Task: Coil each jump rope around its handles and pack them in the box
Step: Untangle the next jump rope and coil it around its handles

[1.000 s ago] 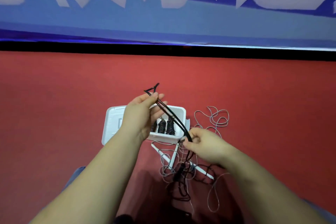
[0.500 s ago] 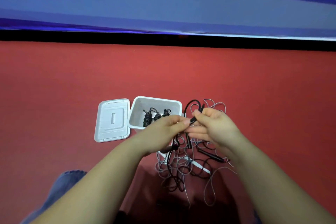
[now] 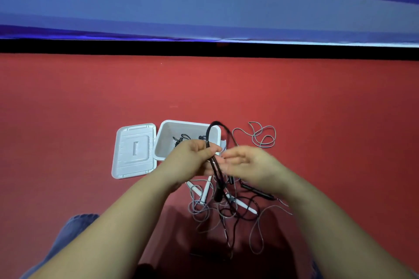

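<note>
**Black jump rope pinched over a tangle of cords, box open beyond**

Nearest the camera, a denim-clad knee (image 3: 74, 229) shows at lower left on the red floor (image 3: 328, 120). Between the forearms lies a tangle of grey and black rope cords (image 3: 226, 208) with white handles (image 3: 205, 190) and a black handle (image 3: 257, 191) among them.

Above the tangle, the left hand (image 3: 192, 157) has its fingers curled and pinches the black jump rope (image 3: 214, 165); the cord arches up in a loop over the fingers and hangs down into the pile. The right hand (image 3: 247, 162) sits just beside the left, motion-blurred; its fingers look loosely extended toward the cord, though whether they grip it cannot be told.

Just past the hands stands the white box (image 3: 163, 142), open, with coiled black ropes (image 3: 180, 139) inside, partly hidden by the left hand. Its lid (image 3: 133, 150) lies flat on the floor, touching the box's left side. A loose grey cord (image 3: 260, 135) loops to the right of the box. Farthest off, a black strip edges the floor under a blue banner (image 3: 204, 11) with white lettering.
</note>
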The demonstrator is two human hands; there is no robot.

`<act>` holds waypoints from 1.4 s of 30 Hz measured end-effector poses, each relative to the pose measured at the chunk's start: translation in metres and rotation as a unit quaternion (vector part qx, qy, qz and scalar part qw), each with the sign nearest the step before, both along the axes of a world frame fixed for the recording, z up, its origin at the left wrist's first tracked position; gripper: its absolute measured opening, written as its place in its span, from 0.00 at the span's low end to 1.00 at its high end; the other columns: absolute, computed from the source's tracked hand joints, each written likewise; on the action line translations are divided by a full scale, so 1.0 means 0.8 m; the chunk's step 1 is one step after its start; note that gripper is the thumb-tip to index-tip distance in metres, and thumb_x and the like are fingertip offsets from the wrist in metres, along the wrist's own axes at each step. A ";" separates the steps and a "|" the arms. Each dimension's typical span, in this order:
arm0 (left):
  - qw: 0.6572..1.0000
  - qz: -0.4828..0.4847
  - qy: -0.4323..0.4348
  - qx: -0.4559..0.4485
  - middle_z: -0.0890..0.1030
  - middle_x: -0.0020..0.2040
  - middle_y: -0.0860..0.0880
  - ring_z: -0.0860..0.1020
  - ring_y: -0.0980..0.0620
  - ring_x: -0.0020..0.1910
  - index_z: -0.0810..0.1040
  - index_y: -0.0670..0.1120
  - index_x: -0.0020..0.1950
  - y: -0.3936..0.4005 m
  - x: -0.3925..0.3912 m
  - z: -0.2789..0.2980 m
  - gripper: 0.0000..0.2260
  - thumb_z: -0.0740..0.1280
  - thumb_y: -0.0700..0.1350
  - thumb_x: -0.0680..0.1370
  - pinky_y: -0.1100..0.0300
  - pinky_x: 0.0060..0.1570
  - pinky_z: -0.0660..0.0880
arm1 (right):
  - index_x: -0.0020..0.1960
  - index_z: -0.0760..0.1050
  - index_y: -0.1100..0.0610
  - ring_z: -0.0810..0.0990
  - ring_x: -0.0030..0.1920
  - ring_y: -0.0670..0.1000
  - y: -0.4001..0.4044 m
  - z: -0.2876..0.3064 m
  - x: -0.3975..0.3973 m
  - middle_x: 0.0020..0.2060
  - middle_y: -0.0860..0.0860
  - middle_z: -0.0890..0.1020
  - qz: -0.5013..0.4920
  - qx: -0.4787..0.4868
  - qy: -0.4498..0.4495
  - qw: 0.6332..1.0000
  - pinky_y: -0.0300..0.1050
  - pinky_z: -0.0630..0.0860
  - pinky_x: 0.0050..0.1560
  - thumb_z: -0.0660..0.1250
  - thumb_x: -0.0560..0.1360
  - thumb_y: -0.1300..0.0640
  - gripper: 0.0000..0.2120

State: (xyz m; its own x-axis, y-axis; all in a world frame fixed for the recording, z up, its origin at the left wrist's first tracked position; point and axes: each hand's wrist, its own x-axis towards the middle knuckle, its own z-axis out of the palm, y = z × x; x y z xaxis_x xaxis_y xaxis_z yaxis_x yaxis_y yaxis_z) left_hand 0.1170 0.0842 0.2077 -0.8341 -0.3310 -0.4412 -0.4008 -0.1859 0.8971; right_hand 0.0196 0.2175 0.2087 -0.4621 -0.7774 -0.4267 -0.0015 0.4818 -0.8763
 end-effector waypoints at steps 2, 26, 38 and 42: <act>0.998 0.047 0.006 0.045 0.84 0.37 0.47 0.82 0.52 0.35 0.77 0.42 0.48 -0.001 -0.004 0.002 0.07 0.61 0.41 0.81 0.59 0.42 0.80 | 0.43 0.76 0.54 0.76 0.36 0.44 0.001 -0.012 0.011 0.36 0.46 0.80 0.074 0.019 0.012 0.997 0.40 0.75 0.42 0.70 0.73 0.62 0.05; 0.995 -0.095 -0.011 0.026 0.78 0.30 0.49 0.79 0.54 0.29 0.74 0.44 0.43 0.007 0.001 0.004 0.04 0.65 0.39 0.78 0.62 0.41 0.79 | 0.37 0.73 0.60 0.69 0.16 0.42 -0.006 0.018 -0.013 0.25 0.53 0.75 -0.239 -0.033 -0.024 0.970 0.33 0.67 0.18 0.58 0.80 0.55 0.16; 0.996 0.052 -0.040 0.068 0.80 0.33 0.51 0.81 0.56 0.30 0.73 0.45 0.46 -0.004 -0.002 -0.001 0.05 0.62 0.37 0.80 0.60 0.30 0.74 | 0.53 0.74 0.55 0.79 0.37 0.50 -0.005 0.022 -0.015 0.41 0.52 0.80 -0.162 -0.001 -0.121 0.979 0.45 0.77 0.40 0.59 0.79 0.47 0.13; 0.964 0.162 -0.025 0.210 0.79 0.33 0.51 0.82 0.56 0.30 0.75 0.45 0.46 -0.014 -0.006 0.002 0.04 0.62 0.40 0.80 0.58 0.28 0.79 | 0.50 0.80 0.54 0.74 0.36 0.45 0.001 -0.012 0.010 0.34 0.44 0.77 0.087 0.062 0.068 0.992 0.47 0.74 0.45 0.71 0.71 0.53 0.09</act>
